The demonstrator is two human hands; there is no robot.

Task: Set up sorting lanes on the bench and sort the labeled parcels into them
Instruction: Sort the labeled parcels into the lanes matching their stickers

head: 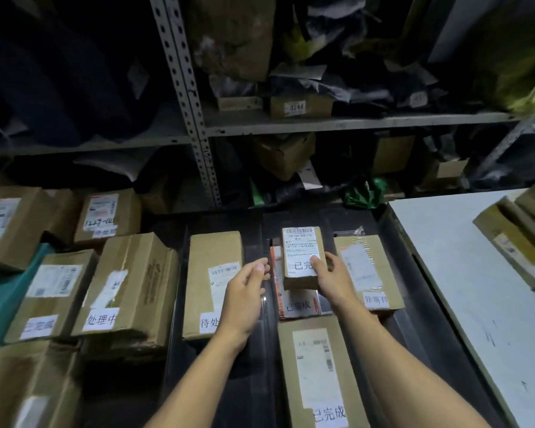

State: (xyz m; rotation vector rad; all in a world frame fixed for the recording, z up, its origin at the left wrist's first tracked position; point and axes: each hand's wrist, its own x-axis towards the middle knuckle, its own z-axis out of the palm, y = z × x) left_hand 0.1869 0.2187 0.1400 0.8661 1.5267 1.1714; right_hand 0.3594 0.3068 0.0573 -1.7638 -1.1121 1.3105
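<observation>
Cardboard parcel [304,257] gripped by right hand [332,279]; left hand [247,284] beside it, loosely open.

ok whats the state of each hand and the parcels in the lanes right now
right hand: grips small parcel, thumb on label
left hand: holds nothing, fingers loosely curled
small parcel: stacked on flat parcel
front parcel: lying flat, label up
</observation>
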